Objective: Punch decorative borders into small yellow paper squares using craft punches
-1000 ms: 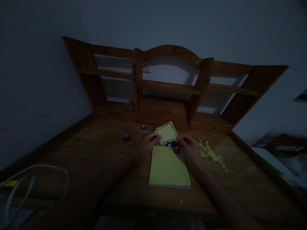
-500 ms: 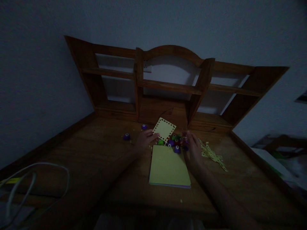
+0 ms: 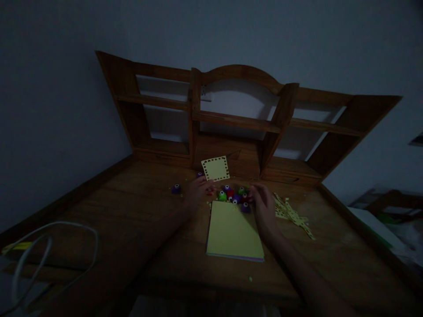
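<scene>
A yellow paper card (image 3: 216, 168) with small shapes punched along its border is tilted up at the back of the desk. The fingers of my left hand (image 3: 196, 192) are closed at its lower left corner. Under those fingertips shows a bit of red, too dim to make out. My right hand (image 3: 264, 204) is at the right side of a cluster of small paper punches with eye-like tops, its fingers bent and apart. Among them are a green punch (image 3: 222, 196), a red punch (image 3: 244, 198) and a purple punch (image 3: 245, 208). A stack of yellow paper (image 3: 235, 230) lies in front.
Punched yellow strips (image 3: 294, 215) lie in a heap on the right. One purple punch (image 3: 176, 189) sits apart on the left, another (image 3: 200, 175) behind my left hand. A wooden shelf (image 3: 231, 115) stands at the back. A white cable (image 3: 71, 223) loops at lower left.
The yellow card has shifted left and back and turned more level, uncovering punches in the cluster. My right hand has moved slightly left and down against the cluster.
</scene>
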Motion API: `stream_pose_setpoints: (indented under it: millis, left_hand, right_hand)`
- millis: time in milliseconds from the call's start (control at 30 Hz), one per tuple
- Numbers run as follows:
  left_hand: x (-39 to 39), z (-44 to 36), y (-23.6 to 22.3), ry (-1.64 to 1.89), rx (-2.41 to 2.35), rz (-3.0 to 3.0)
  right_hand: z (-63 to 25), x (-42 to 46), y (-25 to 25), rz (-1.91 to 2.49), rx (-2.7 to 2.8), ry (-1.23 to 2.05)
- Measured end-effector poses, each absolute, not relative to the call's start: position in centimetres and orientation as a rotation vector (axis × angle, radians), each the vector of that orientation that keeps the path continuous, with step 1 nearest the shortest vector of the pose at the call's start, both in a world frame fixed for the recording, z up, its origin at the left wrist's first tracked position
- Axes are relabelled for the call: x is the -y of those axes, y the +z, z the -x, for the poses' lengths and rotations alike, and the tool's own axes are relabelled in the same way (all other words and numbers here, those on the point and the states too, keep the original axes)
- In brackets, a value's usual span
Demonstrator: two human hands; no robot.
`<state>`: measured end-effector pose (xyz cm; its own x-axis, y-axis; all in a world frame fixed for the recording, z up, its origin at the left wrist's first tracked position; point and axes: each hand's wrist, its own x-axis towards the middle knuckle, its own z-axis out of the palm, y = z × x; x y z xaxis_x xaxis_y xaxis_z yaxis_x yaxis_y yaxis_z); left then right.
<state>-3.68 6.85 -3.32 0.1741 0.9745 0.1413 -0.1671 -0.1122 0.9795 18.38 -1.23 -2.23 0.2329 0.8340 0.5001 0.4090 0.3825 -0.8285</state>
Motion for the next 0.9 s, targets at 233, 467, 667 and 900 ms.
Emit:
stream_pose_setpoints:
  millis: [233,467,667,900]
  left_hand:
    - [-6.1,3.4,-3.1,1.076,-0.770,-1.453]
    - [-5.6,3.1,-2.6,0.954,-0.759,-1.540]
    - [-5.4,3.2,-2.3,1.001,-0.722,-1.623]
    - [-5.5,3.2,-2.6,1.001,-0.733,-1.682]
  right_hand:
    - [-16.3,2.8,-0.2,1.183,1.927,0.137]
    - [-16.3,2.6,-1.1,1.174,2.020,0.208]
    - [-16.4,2.3,-1.1,1.179,1.958,0.209]
    - [-16.5,2.1,-1.3,1.216,1.881,0.183]
